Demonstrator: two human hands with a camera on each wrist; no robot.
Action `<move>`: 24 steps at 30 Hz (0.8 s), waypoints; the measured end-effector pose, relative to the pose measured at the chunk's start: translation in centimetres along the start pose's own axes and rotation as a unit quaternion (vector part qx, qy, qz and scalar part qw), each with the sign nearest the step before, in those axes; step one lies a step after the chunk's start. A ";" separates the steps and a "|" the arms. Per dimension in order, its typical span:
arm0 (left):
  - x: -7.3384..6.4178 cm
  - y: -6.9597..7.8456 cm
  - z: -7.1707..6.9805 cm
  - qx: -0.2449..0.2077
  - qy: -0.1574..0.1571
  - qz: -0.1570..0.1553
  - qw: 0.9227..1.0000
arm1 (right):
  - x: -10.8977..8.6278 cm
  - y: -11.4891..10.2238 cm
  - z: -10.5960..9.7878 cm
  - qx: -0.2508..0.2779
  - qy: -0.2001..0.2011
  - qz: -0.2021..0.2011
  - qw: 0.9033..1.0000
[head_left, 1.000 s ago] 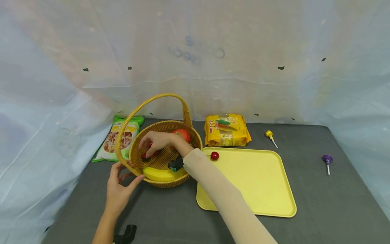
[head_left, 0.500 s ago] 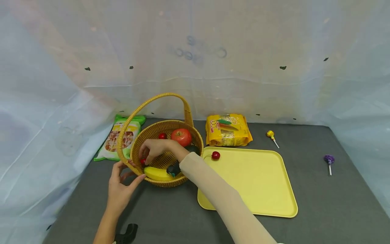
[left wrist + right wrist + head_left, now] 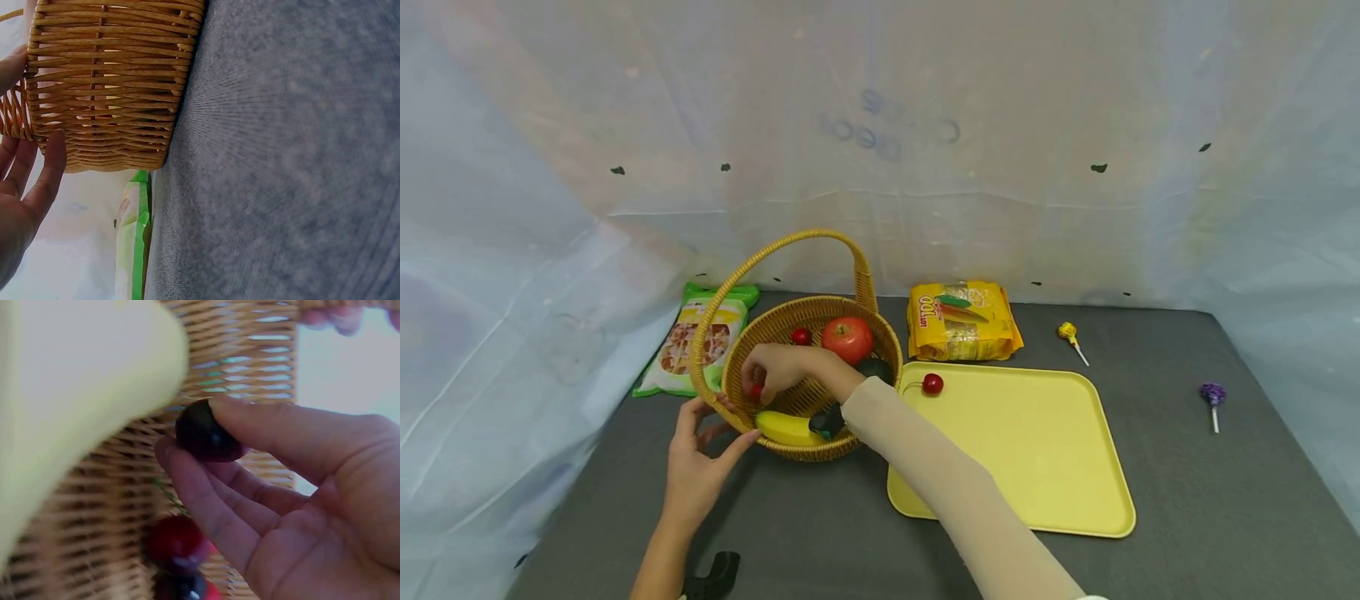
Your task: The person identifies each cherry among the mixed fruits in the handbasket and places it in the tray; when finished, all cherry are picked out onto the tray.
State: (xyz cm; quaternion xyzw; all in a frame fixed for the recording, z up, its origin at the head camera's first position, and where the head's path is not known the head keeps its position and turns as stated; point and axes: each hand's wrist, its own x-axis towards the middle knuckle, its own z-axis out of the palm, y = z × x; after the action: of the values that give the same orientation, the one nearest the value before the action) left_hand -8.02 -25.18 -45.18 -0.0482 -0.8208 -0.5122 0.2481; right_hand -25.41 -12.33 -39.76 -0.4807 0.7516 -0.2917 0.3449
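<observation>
A yellow wicker basket (image 3: 808, 454) with a tall handle stands left of centre in the head view. My left hand (image 3: 694, 471) grips its near-left rim at the handle's foot; in the left wrist view the fingers (image 3: 53, 159) lie against the outer weave. Inside the basket, my right hand (image 3: 778, 371) pinches a dark red cherry (image 3: 209, 431) between thumb and fingers. More cherries (image 3: 179, 544) lie below it in the right wrist view. The basket also holds a banana (image 3: 786, 429), a red apple-like fruit (image 3: 847, 337), another cherry (image 3: 801, 336) and a dark green fruit (image 3: 876, 369), partly hidden.
A yellow tray (image 3: 1015, 450) bearing one cherry (image 3: 932, 384) lies right of the basket. Behind are a yellow snack packet (image 3: 962, 321) and a green-white bag (image 3: 696, 342). Yellow (image 3: 1067, 332) and purple lollipops (image 3: 1213, 393) lie farther right. Plastic sheeting walls the table.
My right hand has gone lower and slightly left in the basket, and its fingers have come together on a cherry. The red fruit behind it shows more fully. My left hand stays on the rim.
</observation>
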 end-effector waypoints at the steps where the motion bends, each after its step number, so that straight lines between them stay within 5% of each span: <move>1: 0.0 0.0 0.0 -0.001 -0.001 0.003 1.000 | -0.4 -0.1 -0.3 -0.001 0.004 -0.011 1.000; 7: 0.0 -0.1 0.1 -0.014 -0.003 0.007 1.000 | -4.7 0.2 -2.0 -0.015 0.049 -0.105 0.993; 15: -0.2 -0.1 0.2 -0.006 0.004 -0.004 1.000 | -14.8 2.1 -3.0 -0.027 0.153 -0.155 0.976; 19: -0.2 0.0 0.1 -0.010 0.000 0.002 1.000 | -19.8 4.8 -2.7 0.010 0.194 -0.144 0.970; 24: 0.0 0.2 0.0 -0.010 0.003 0.005 1.000 | -24.9 8.3 -1.6 0.017 0.236 -0.073 0.969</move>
State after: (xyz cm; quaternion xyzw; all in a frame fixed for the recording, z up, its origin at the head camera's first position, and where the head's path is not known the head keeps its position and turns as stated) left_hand -7.99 -25.07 -45.06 -0.0537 -0.8145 -0.5194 0.2527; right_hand -23.53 13.88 -39.30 -0.4459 0.7696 -0.4339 0.1435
